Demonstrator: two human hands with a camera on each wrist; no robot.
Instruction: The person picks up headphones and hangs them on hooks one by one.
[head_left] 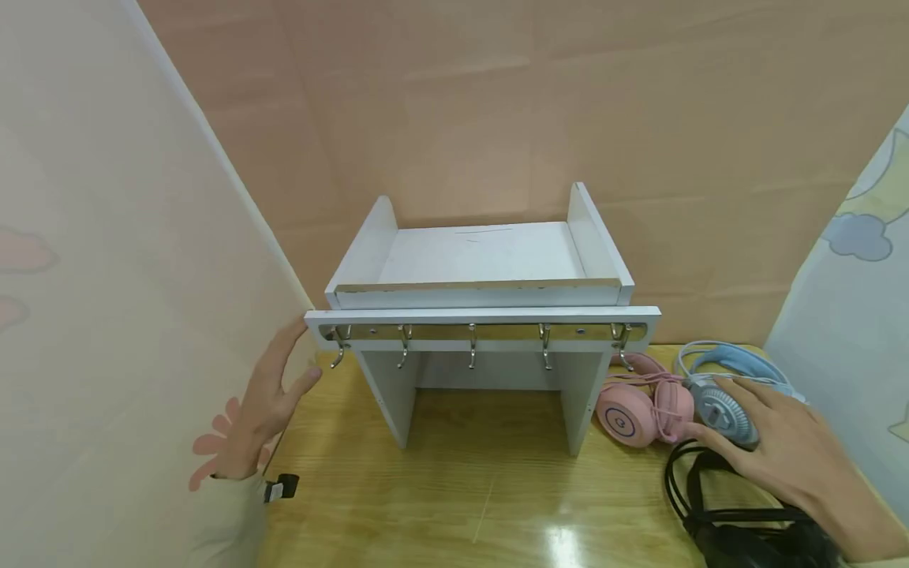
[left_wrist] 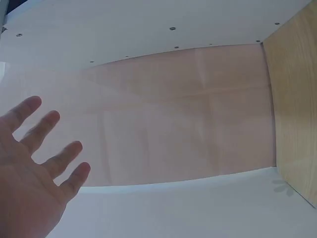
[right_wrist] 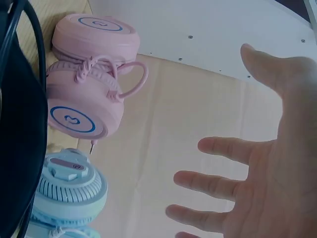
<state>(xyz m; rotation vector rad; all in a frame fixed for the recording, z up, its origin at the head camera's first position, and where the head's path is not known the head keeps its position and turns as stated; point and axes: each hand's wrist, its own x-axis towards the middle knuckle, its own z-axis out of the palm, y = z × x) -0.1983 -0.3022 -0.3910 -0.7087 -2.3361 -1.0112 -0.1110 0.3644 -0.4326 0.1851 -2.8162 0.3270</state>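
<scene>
A white shelf unit (head_left: 483, 319) with a row of metal hooks along its front stands on the wooden table. My left hand (head_left: 266, 402) is held beside its left end, fingers spread, with nothing in the palm. On the right, my right hand (head_left: 788, 450) hovers over the headphones, its fingers extended. The right wrist view shows that hand apart from the pink headphones (right_wrist: 74, 119) and light blue headphones (right_wrist: 72, 191). Both pairs lie at the shelf's right side, their cords bundled. Nearer me is a black item with black cables (head_left: 746, 540), partly hidden by my right forearm.
A brown paper-like backing (head_left: 497, 102) rises behind the shelf. Pale patterned panels flank the table, one on the left (head_left: 128, 260) and one on the right (head_left: 845, 315). Bare wooden tabletop (head_left: 454, 489) stretches in front of the shelf.
</scene>
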